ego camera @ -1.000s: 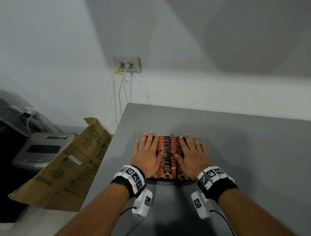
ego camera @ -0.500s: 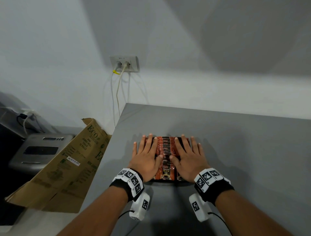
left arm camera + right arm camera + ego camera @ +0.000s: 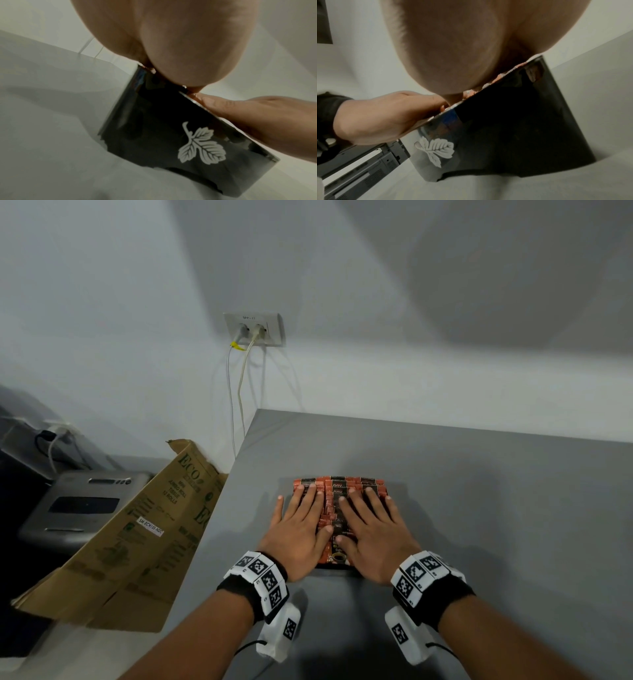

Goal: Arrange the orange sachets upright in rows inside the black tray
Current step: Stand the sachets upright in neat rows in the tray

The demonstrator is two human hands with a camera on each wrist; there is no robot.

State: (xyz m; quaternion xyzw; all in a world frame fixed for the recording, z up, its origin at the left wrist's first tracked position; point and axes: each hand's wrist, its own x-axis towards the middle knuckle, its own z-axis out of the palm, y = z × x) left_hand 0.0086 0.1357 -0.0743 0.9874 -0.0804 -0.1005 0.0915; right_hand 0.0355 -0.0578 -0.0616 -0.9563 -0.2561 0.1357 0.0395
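Orange sachets (image 3: 337, 486) stand packed in rows in a black tray (image 3: 334, 567) on the grey table. My left hand (image 3: 297, 529) lies flat, fingers straight, on the left rows. My right hand (image 3: 371, 530) lies flat on the right rows beside it. Both palms press on the sachet tops. In the left wrist view the tray (image 3: 171, 135) is a glossy black wall with a white leaf print, my left palm (image 3: 180, 40) on its rim. The right wrist view shows the same tray (image 3: 513, 128) under my right palm (image 3: 453, 40). Most sachets are hidden under the hands.
The grey table (image 3: 496, 508) stretches right and back to a white wall. A folded cardboard box (image 3: 137, 539) leans at the table's left edge, with a grey machine (image 3: 75, 505) beyond it. Two cables hang from a wall socket (image 3: 253, 329).
Both hands stay flat on the sachets and have slid slightly toward me; more of the far sachet rows shows beyond the fingertips.
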